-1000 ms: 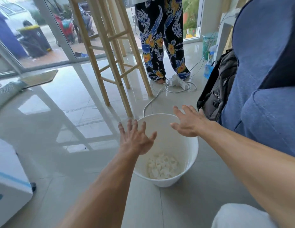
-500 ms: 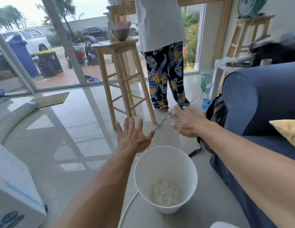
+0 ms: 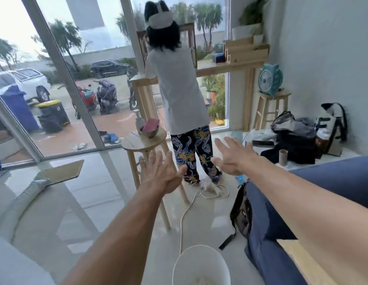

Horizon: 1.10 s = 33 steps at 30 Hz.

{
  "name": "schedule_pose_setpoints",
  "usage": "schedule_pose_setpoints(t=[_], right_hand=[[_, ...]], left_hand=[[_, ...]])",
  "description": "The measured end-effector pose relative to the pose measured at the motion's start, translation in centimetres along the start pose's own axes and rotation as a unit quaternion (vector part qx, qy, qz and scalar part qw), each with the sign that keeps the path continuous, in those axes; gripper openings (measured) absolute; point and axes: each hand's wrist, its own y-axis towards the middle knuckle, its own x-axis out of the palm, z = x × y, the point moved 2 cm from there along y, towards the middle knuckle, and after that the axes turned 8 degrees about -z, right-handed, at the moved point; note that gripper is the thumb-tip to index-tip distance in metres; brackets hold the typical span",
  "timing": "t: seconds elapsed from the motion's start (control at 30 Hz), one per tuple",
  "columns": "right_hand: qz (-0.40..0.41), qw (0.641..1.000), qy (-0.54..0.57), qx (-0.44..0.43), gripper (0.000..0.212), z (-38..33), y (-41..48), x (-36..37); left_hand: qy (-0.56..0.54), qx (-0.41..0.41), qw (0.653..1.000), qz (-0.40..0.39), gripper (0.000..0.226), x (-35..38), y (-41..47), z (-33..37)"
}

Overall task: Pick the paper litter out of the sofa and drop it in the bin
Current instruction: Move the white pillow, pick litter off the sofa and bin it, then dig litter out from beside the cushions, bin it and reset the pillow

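Both hands are held out empty at mid-frame, fingers spread wide: the left hand (image 3: 158, 173) before a wooden stool (image 3: 144, 145), the right hand (image 3: 234, 157) above the blue sofa (image 3: 281, 212) at lower right. The white bin (image 3: 199, 264) is seen at the bottom edge, paper (image 3: 201, 280) lying blurred inside. A person (image 3: 179, 95) is pictured standing beyond, back turned.

Round white plastic bin (image 3: 180, 262) cut off by the bottom edge, its pale contents blurred. Dark blue fabric sofa (image 3: 267, 233) cropped at right, partly hidden behind the forearm.
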Motion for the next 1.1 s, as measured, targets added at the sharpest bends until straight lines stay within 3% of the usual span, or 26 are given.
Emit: schedule_pose_setpoints(t=[0.27, 0.53, 0.67, 0.77, 1.1], right_hand=[[0.045, 0.997, 0.003, 0.07, 0.068, 7.4, -8.5, -16.6], [0.086, 0.969, -0.006, 0.23, 0.061, 15.7, -18.8, -21.4], [0.092, 0.923, 0.019, 0.373, 0.063, 19.3, -26.7, -21.0], [0.092, 0.915, 0.032, 0.392, 0.063, 20.5, -30.0, -20.7], [0.102, 0.764, 0.089, 0.631, 0.063, 22.8, -55.0, -14.4]], left_hand=[[0.017, 0.06, 0.997, 0.055, 0.08, -17.9, -2.0, 5.4], [-0.005, 0.234, 0.968, 0.09, 0.079, -24.5, -4.7, 17.8], [-0.013, 0.382, 0.917, 0.11, 0.076, -26.2, -8.6, 25.9], [-0.005, 0.405, 0.907, 0.112, 0.076, -26.6, -10.5, 28.7], [0.011, 0.631, 0.767, 0.111, 0.075, -25.6, -28.1, 42.0]])
